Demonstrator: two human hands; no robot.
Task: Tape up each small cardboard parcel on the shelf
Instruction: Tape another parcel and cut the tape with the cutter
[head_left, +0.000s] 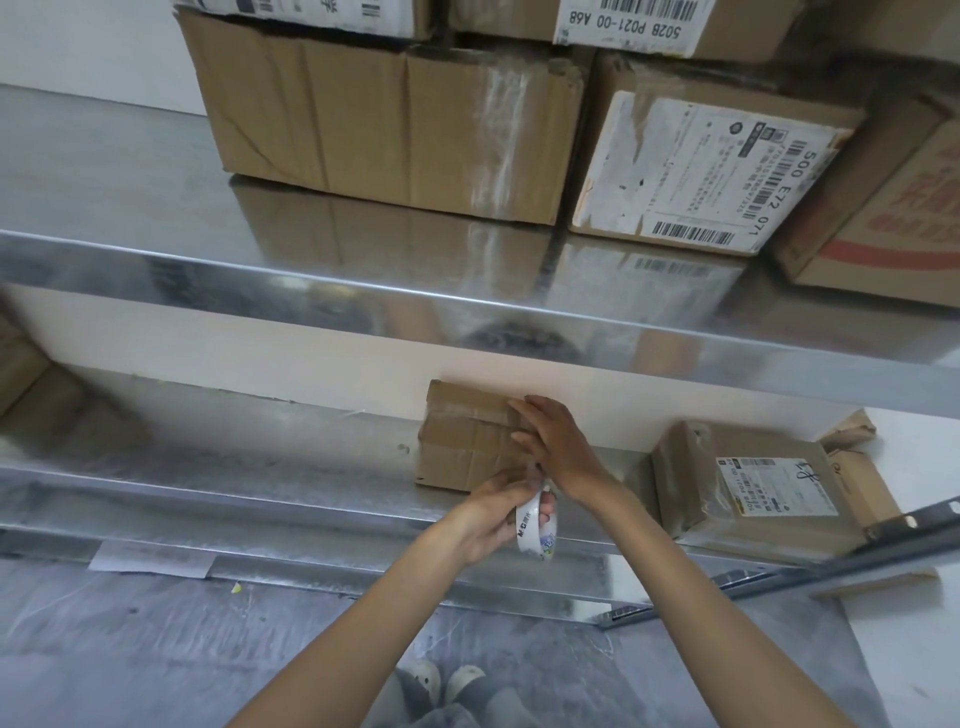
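A small brown cardboard parcel (462, 441) lies on the middle metal shelf (291, 467), against the white back wall. My right hand (558, 444) rests flat on the parcel's right side with straight fingers. My left hand (498, 512) grips a white roll of clear tape (535, 530) just in front of the parcel, at the shelf's front edge. A short stretch of clear tape seems to run from the roll up to the parcel, under my right hand. A second small parcel (748, 488) with a white label sits to the right on the same shelf.
The upper shelf (156, 208) carries large cartons (395, 130) and a labelled box (691, 171). Its front lip (467, 312) overhangs the work area. Crumpled cardboard (852, 467) lies at the far right, and another box (26, 374) at the far left. A lower shelf (208, 649) lies below.
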